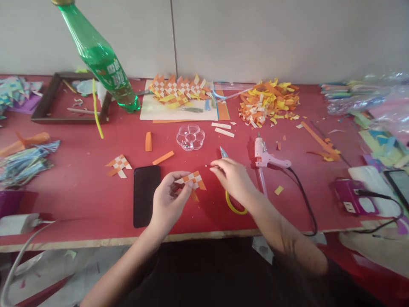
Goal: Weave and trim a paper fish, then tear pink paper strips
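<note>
Your two bare hands meet over the front middle of a red table (198, 221), near its front edge. Your left hand (169, 198) pinches a small orange-and-white woven paper piece (195, 180) between thumb and fingers, holding it out toward the right; the thumb covers part of it. As far as it shows, the piece's long axis runs roughly side to side, nearly along the table's front edge, with a pale point at its left end and an orange strip hanging toward you. Your right hand (234, 181) is beyond the piece's right end, apart from it. From your right fingertips, the piece lies to the left and a little nearer the front edge. The thumb and forefinger of that hand come close together; whether they grip anything, the view is too coarse to tell. A tiny pale speck (206, 166) shows just left of those fingertips, and whether it touches the table is unclear. Scissors with a yellow handle (235, 211) lie partly hidden under your right hand. A black phone (145, 196) lies beside your left hand, toward the table's left edge, and a pink glue gun (262, 154) lies to the right of your right hand
</note>
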Available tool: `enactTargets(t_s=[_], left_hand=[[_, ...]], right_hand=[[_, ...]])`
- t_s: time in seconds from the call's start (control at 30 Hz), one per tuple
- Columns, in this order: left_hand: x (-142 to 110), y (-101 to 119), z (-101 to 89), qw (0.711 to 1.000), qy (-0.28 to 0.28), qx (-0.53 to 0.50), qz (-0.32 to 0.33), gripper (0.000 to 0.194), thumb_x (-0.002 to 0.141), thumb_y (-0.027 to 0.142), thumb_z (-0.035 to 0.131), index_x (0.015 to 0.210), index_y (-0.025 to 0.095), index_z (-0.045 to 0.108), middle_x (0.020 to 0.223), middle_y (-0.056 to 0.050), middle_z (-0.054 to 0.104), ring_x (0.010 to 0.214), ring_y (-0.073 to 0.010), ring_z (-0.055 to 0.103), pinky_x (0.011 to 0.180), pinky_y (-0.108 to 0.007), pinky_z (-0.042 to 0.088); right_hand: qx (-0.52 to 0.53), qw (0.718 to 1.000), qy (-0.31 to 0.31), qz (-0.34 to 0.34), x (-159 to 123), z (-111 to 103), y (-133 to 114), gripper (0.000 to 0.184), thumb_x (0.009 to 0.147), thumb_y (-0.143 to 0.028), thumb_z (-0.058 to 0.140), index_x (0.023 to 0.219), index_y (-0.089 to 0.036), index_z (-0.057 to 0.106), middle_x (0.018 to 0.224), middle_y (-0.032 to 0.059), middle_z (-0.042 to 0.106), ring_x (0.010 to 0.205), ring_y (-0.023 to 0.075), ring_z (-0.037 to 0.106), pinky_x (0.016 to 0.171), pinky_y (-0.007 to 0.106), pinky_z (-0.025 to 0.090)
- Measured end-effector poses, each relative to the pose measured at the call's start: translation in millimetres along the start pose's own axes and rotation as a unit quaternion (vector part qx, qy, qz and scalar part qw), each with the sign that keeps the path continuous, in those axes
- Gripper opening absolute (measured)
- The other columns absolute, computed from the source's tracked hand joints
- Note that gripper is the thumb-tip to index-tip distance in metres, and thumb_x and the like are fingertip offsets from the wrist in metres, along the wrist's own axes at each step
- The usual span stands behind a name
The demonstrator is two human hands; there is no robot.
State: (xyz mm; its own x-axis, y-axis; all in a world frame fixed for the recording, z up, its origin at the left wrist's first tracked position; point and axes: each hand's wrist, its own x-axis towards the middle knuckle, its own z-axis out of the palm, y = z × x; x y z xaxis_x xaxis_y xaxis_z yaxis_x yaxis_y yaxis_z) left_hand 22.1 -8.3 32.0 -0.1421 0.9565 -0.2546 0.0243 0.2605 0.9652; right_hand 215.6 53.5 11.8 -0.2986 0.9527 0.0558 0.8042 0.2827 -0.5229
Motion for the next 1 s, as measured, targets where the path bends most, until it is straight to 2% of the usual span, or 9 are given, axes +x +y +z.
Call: enactTargets(t_s=[0.1,0.2,0.37,0.5,0.7,0.9,1.0], left_hand=[[-0.3,-0.1,0.1,1.000,0.002,-0.004,0.002,0.021,0.084,0.031,0.070,0.099,0.017,0.063,0.084,-0.006,0.075,0.079,-0.0175,0.075,0.063,-0.022,0.059],[-0.3,-0.5,0.7,1.000,0.003,-0.007,0.000,0.021,0.084,0.030,0.070,0.099,0.017,0.063,0.085,-0.006,0.075,0.078,-0.0176,0.075,0.064,-0.023,0.060],[0.0,0.0,1.5,1.000,-0.002,-0.005,0.001,0.021,0.084,0.030,0.070,0.100,0.018,0.063,0.083,-0.005,0.075,0.076,-0.0160,0.074,0.062,-0.021,0.058],[-0.2,0.9,1.2,1.000,-0.002,-0.003,0.003,0.021,0.084,0.029,0.069,0.100,0.018,0.063,0.081,-0.004,0.075,0.074,-0.0157,0.074,0.060,-0.020,0.057],[-0.3,2.3,0.6,1.000,-0.003,-0.011,0.001,0.021,0.084,0.029,0.069,0.099,0.017,0.063,0.081,-0.005,0.075,0.073,-0.0169,0.074,0.058,-0.021,0.057],[0.2,4.9,0.1,1.000,-0.001,0.006,0.003,0.018,0.085,0.029,0.068,0.099,0.018,0.063,0.080,-0.004,0.075,0.068,-0.0141,0.072,0.056,-0.020,0.056],[0.8,4.4,-0.1,1.000,-0.003,0.007,0.007,0.018,0.085,0.029,0.068,0.099,0.018,0.063,0.081,-0.004,0.075,0.070,-0.0150,0.072,0.057,-0.020,0.057]], right_hand=[[0.007,1.000,0.000,0.005,6.4,19.6,-3.5,0.012,0.092,-0.018,0.056,0.092,-0.018,0.067,0.094,0.0094,0.069,0.082,0.0205,0.066,0.074,0.031,0.050],[0.017,1.000,-0.001,0.006,10.7,27.5,-1.3,0.017,0.093,-0.016,0.050,0.087,-0.018,0.066,0.091,0.0097,0.066,0.080,0.0206,0.063,0.072,0.032,0.047],[0.062,0.998,0.004,0.002,13.0,28.3,-1.3,0.017,0.089,-0.012,0.049,0.078,-0.019,0.059,0.086,0.0075,0.061,0.075,0.0192,0.057,0.070,0.033,0.045],[0.140,0.990,0.032,0.000,7.5,20.1,-10.4,0.013,0.090,-0.015,0.050,0.081,-0.020,0.057,0.081,0.0051,0.063,0.075,0.0185,0.060,0.069,0.031,0.047],[0.302,0.948,0.100,0.017,-11.5,6.8,-31.8,0.008,0.092,-0.028,0.058,0.090,-0.021,0.061,0.090,0.0044,0.072,0.079,0.0154,0.070,0.071,0.030,0.058],[0.388,0.911,0.136,0.034,-17.9,4.4,-42.0,0.007,0.083,-0.024,0.071,0.082,-0.022,0.065,0.085,0.0022,0.075,0.073,0.0141,0.073,0.069,0.028,0.063],[0.420,0.895,0.138,0.054,-17.4,3.2,-41.6,0.011,0.080,-0.023,0.075,0.087,-0.022,0.067,0.082,0.0014,0.076,0.075,0.0158,0.074,0.070,0.028,0.064]])
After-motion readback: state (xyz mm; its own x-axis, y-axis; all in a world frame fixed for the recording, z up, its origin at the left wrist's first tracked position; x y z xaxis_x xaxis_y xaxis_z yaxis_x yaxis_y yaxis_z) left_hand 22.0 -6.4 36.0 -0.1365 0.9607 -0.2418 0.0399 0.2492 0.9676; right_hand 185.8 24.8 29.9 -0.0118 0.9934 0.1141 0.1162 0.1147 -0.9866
